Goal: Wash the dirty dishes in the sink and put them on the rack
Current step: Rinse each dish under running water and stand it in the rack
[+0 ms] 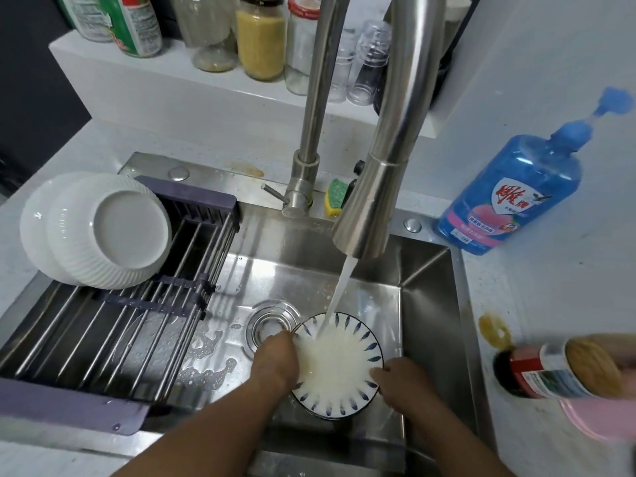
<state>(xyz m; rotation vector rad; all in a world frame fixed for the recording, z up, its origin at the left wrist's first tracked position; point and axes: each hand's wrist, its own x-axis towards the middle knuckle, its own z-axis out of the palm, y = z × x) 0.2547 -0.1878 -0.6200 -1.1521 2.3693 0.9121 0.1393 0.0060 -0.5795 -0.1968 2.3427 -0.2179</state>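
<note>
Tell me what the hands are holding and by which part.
Both hold the blue-patterned bowl by its rim: left hand at the left edge, right hand at the right edge.

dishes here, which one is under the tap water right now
The blue-patterned dish, held by the left hand and right hand in the sink; the two white bowls lean on the rack.
</note>
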